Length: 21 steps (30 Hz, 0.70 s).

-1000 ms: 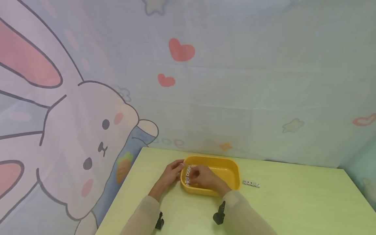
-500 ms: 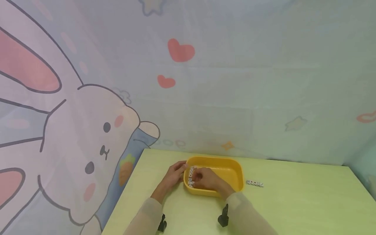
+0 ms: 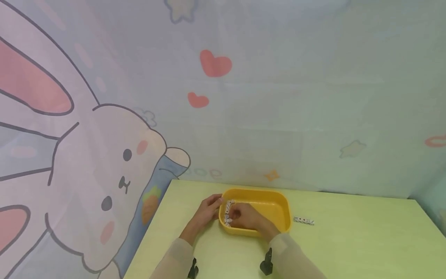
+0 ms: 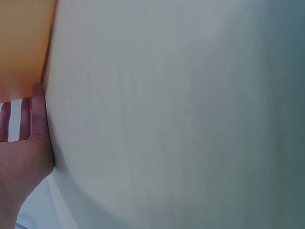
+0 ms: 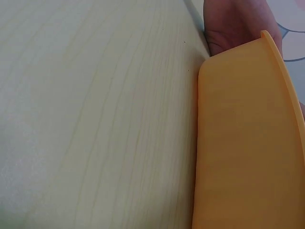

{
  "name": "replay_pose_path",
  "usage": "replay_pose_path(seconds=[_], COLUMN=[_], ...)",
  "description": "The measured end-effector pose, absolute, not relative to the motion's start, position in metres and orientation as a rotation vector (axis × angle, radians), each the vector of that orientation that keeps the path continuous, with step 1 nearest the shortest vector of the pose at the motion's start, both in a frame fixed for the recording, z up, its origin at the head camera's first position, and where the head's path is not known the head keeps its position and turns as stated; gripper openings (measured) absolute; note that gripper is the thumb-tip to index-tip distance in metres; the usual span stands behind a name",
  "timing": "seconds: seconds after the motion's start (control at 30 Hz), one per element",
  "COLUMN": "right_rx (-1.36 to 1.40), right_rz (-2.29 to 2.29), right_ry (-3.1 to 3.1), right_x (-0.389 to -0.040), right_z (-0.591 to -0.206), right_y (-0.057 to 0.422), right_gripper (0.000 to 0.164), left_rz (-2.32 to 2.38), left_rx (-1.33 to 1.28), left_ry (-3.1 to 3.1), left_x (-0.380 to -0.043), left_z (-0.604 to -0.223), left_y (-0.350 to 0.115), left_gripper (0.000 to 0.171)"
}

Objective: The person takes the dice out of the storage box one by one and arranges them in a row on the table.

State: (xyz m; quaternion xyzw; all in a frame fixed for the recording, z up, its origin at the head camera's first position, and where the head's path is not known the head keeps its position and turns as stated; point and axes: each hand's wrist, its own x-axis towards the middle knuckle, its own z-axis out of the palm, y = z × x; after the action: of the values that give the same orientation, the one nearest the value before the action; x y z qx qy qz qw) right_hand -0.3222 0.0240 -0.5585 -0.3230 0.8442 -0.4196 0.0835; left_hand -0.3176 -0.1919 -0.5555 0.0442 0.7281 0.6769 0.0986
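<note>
Well to the left of the yellow tray point(image 3: 273, 211), a large rabbit point(image 3: 115, 174) is printed on the backdrop point(image 3: 261, 135), by which the space behind the tray is filled. In front of the tray, toward its left, a pale left sleeve point(image 3: 174, 257) is seen, with a small black device point(image 3: 193, 268) beside it. The left hand point(image 3: 208, 211) is placed at the tray's left end: the outside of the tray is touched by its fingers, which are shown straight in the left wrist view and are not wrapped round the wall; the thumb side is held near the rim. The tray itself is set flat on the pale table point(image 3: 355, 224). Just inside the tray's left wall, small white dice point(image 3: 228, 205) are lined up along that end. Over the tray's left half the right hand point(image 3: 245, 217) is held, with curled fingers brought close together beside the dice; the fingertips are partly hidden, so it cannot be told whether a die is pinched between them. In front of the tray, toward its right, a second black device point(image 3: 266, 262) is seen beside the right sleeve point(image 3: 292, 257). On the table just right of the tray, a short row of dice point(image 3: 304, 221) is laid. Behind and right of the tray, a star point(image 3: 352, 148) is printed.
</note>
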Motion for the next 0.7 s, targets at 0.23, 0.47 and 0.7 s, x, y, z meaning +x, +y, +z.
replay_pose_path(seconds=[0.23, 0.47, 0.7], right_rx=[-0.991, -0.996, -0.991], right_rz=[-1.258, -1.26, -1.258], right_ry=[2.52, 2.504, 2.51], right_x=[-0.3235, -0.3241, -0.3252], right_z=[-0.5614, -0.5627, -0.5602], right_y=[0.0215, 0.0208, 0.024], right_gripper=[0.016, 0.017, 0.016], left_rz=[2.031, 1.948, 1.849], left_rx=[0.145, 0.167, 0.319], left_ry=[2.144, 2.22, 2.329], left_x=[-0.3156, -0.3155, -0.3195], left_z=[-0.5575, -0.5546, -0.5492], left_y=[-0.1943, -0.1965, -0.1946], left_gripper=[0.046, 0.044, 0.039])
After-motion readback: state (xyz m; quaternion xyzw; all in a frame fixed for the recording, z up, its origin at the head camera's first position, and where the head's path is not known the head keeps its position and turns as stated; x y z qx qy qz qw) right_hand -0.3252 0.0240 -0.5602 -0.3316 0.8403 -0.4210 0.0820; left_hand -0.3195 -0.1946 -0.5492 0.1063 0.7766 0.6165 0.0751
